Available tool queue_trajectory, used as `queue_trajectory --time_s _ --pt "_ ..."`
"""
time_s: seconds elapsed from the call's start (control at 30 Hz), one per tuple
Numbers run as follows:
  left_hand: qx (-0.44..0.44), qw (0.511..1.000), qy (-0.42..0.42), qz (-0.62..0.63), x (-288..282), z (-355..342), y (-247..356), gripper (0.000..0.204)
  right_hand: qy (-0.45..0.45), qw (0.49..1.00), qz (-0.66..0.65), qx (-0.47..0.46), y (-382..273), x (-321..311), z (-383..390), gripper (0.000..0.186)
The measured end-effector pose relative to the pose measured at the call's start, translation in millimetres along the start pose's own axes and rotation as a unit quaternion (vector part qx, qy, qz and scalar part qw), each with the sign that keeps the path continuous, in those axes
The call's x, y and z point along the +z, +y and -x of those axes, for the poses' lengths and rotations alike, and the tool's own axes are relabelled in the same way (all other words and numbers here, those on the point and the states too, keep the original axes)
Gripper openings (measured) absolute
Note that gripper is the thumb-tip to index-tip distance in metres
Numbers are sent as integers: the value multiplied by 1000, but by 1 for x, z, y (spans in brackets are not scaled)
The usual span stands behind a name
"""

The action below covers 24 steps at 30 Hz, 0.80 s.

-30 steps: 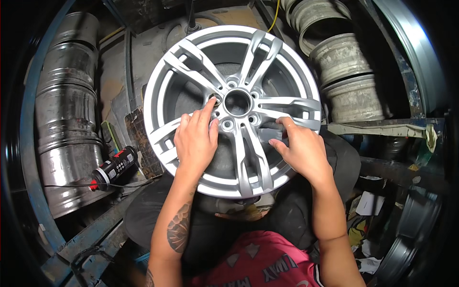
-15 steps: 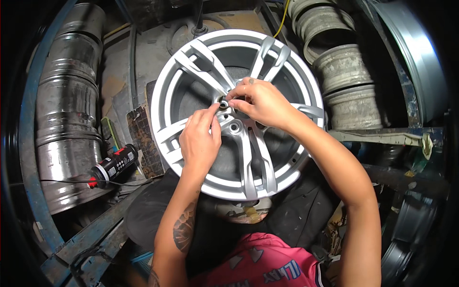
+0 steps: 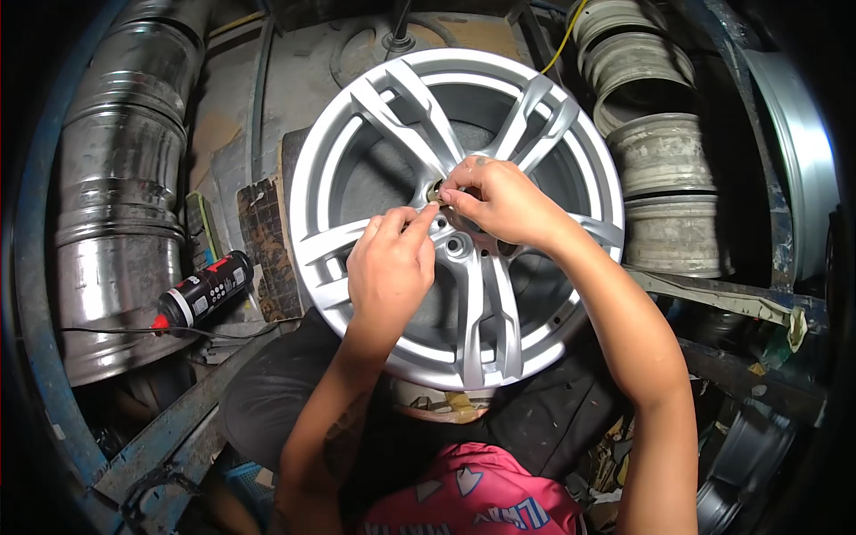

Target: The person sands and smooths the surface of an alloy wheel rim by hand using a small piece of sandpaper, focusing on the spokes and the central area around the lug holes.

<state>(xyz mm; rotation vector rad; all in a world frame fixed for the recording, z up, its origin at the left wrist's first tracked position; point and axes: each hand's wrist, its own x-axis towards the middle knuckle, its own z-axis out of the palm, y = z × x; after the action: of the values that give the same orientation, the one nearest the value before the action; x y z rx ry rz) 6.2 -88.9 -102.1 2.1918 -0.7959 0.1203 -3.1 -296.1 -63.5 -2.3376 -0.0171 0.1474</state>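
Note:
A silver alloy wheel (image 3: 471, 312) with paired spokes lies face up before me, just beyond my lap. Both of my hands are over its hub. My right hand (image 3: 504, 203) comes in from the right, thumb and fingers pinched together at a lug hole; whatever is between them is too small and covered to name. Close beside those fingertips, my left hand (image 3: 390, 267) reaches its index finger to the same hole, its other fingers curled. Whether the left fingertips grip anything is hidden. Another lug hole (image 3: 455, 246) shows below the fingers.
Bare metal barrels of wheels (image 3: 120, 169) are stacked at the left, with a black spray can (image 3: 203, 292) by them. Weathered rims (image 3: 670, 160) line the right. Blue metal frame bars (image 3: 58, 357) flank both sides. A thin black cable (image 3: 116, 330) runs by the can.
The view has shifted slightly, so the wheel sits a little lower and further right. My fingertips have closed over the lug hole that was visible between them; both hands stay at the hub.

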Motion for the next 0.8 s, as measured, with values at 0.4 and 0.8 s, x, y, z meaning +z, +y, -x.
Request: queue_trajectory --time_s 0.4,0.8 --pt "43 998 -15 -47 3 2 -2 51 -18 993 -15 116 1 5 -3 25" --pt "34 998 -15 -47 2 2 0 52 -48 992 -33 116 -3 -5 1 20"
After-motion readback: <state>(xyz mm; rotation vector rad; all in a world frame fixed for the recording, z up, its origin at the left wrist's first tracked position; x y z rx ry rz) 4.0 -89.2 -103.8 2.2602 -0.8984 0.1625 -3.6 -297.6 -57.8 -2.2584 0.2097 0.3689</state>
